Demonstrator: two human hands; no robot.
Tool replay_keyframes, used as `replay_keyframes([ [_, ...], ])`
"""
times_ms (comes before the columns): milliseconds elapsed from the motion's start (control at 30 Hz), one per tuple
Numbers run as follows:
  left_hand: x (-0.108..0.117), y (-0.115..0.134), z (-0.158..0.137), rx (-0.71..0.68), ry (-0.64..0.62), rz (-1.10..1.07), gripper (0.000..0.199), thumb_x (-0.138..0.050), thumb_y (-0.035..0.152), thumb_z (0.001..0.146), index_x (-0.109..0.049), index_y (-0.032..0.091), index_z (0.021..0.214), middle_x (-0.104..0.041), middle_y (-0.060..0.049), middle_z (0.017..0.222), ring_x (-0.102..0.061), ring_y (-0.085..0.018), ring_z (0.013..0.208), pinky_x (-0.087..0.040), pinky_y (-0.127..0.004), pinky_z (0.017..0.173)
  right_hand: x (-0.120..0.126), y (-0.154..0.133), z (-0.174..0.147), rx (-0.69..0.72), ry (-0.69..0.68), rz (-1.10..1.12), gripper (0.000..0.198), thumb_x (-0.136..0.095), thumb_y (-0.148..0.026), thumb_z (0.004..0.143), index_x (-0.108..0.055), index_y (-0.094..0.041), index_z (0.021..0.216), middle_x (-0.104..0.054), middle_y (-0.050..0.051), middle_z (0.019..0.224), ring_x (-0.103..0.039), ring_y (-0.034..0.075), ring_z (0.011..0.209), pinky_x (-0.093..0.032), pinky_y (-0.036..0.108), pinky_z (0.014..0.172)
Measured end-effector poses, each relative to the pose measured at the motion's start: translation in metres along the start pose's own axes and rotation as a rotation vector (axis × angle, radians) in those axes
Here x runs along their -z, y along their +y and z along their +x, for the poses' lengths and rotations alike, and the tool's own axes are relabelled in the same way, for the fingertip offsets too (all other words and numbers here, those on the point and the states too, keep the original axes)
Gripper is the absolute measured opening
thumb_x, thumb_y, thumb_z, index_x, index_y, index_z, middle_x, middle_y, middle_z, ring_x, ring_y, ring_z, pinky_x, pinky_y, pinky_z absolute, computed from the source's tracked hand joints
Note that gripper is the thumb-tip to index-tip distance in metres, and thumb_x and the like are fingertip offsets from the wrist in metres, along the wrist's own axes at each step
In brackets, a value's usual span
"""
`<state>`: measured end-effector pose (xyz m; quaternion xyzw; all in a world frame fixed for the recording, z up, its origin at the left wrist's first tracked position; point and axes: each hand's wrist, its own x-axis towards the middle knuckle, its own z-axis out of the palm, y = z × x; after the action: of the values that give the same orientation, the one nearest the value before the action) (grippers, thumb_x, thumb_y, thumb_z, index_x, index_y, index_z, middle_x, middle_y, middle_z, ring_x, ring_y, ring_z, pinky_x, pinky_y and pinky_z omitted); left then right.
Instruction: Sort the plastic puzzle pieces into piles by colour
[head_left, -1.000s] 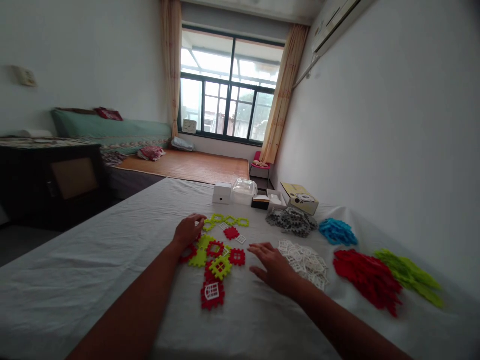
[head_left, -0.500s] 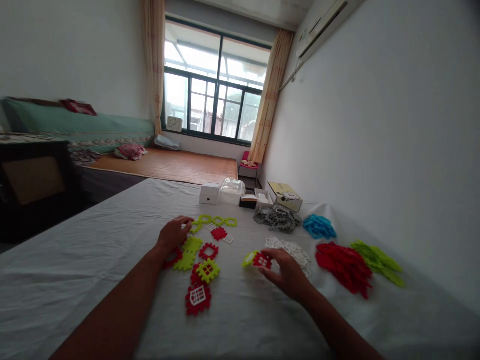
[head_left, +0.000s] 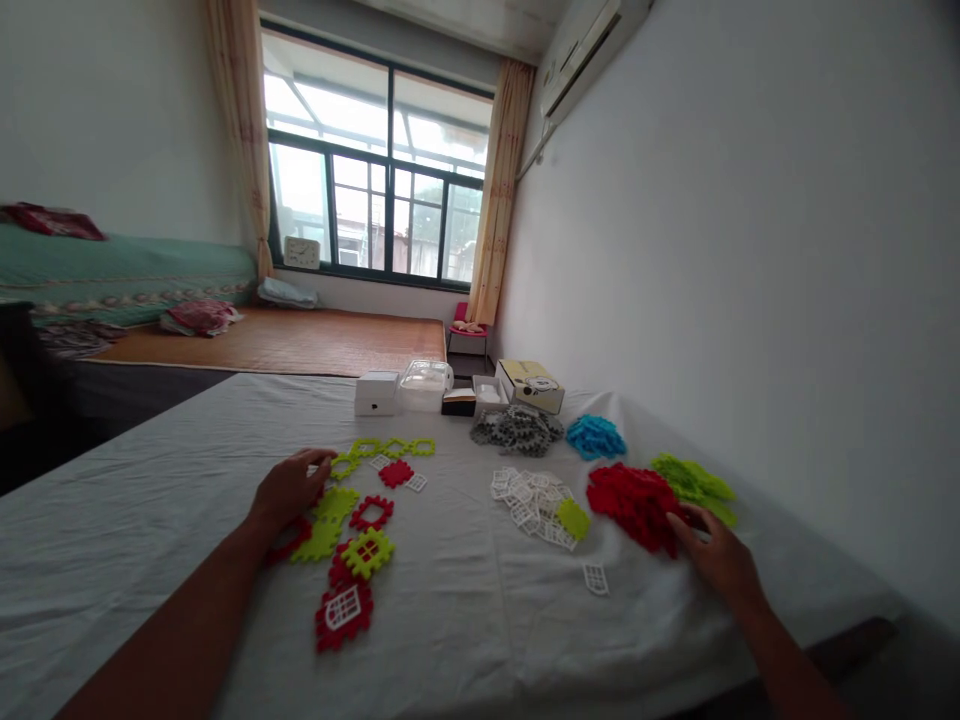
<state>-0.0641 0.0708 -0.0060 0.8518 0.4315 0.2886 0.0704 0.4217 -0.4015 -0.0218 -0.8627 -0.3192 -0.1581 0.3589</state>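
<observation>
My left hand [head_left: 292, 485] rests on the cloth with its fingers stretched out, fingertips beside a yellow-green toothed frame [head_left: 345, 466]. Under and near it are a red frame [head_left: 291, 540] and joined yellow-green interlocking blocks [head_left: 328, 520]. To its right lie a red frame [head_left: 372, 513], a yellow-green window block [head_left: 367, 552] and a red block with a white window [head_left: 343, 612]. My right hand [head_left: 716, 550] pinches at the near right edge of the red block pile [head_left: 630, 500]; the exact piece between its fingers is partly hidden.
White window pieces [head_left: 525, 500] lie in a heap with a yellow-green block [head_left: 574, 520] on it. A loose white window [head_left: 595, 578] is nearby. Grey [head_left: 517, 430], blue [head_left: 596, 437] and yellow-green [head_left: 694, 480] piles, plus boxes [head_left: 531, 385], stand farther back.
My right hand has moved right to the red pile from the red window block and yellow-green piece it held. A yellow-green block now lies on the white heap. The view has turned right.
</observation>
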Motion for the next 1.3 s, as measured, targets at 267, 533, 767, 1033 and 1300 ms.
replay_keyframes([
  [267,-0.002,-0.001,0.001,-0.007,-0.008,-0.011,0.04,-0.038,0.042,0.08,-0.068,0.023,0.099,-0.068,-0.002,0.107,-0.065,-0.019,0.089,-0.049,-0.024,0.076,-0.03,-0.074,-0.025,0.349,-0.115,-0.002,0.042,-0.047,-0.048,0.082,-0.058,-0.021,0.111,-0.064,0.008,0.112,-0.057,0.024,0.105,-0.043,0.04,0.094],
  [533,-0.002,0.0,0.0,-0.004,-0.02,-0.002,0.04,-0.037,0.041,0.081,-0.068,0.023,0.1,-0.068,-0.002,0.107,-0.065,-0.019,0.089,-0.049,-0.025,0.076,-0.062,-0.116,-0.042,0.277,-0.355,0.055,0.053,-0.057,-0.046,0.074,-0.057,-0.018,0.118,-0.064,0.01,0.111,-0.059,0.024,0.1,-0.045,0.038,0.091],
  [767,-0.003,-0.003,0.002,0.0,-0.046,-0.017,0.041,-0.038,0.043,0.081,-0.067,0.023,0.101,-0.068,-0.004,0.107,-0.065,-0.022,0.09,-0.049,-0.029,0.079,-0.028,-0.104,-0.029,0.211,-0.135,0.046,0.047,-0.052,-0.052,0.076,-0.06,-0.022,0.111,-0.065,0.009,0.107,-0.062,0.023,0.092,-0.048,0.036,0.083],
  [1033,-0.002,0.0,0.003,0.023,-0.061,-0.013,0.037,-0.039,0.042,0.081,-0.067,0.026,0.099,-0.068,-0.003,0.107,-0.065,-0.023,0.088,-0.05,-0.03,0.076,0.01,0.053,0.049,-0.307,0.244,-0.166,0.053,-0.05,-0.057,0.068,-0.063,-0.015,0.098,-0.067,0.012,0.076,-0.063,0.031,0.075,-0.047,0.041,0.068],
  [1300,0.001,0.002,0.002,0.034,-0.077,-0.036,0.041,-0.039,0.044,0.08,-0.067,0.022,0.1,-0.071,-0.004,0.096,-0.066,-0.023,0.087,-0.051,-0.029,0.073,0.01,0.055,0.044,-0.171,0.338,-0.198,0.052,-0.043,-0.051,0.073,-0.06,-0.011,0.101,-0.063,0.018,0.098,-0.057,0.033,0.096,-0.045,0.044,0.08],
])
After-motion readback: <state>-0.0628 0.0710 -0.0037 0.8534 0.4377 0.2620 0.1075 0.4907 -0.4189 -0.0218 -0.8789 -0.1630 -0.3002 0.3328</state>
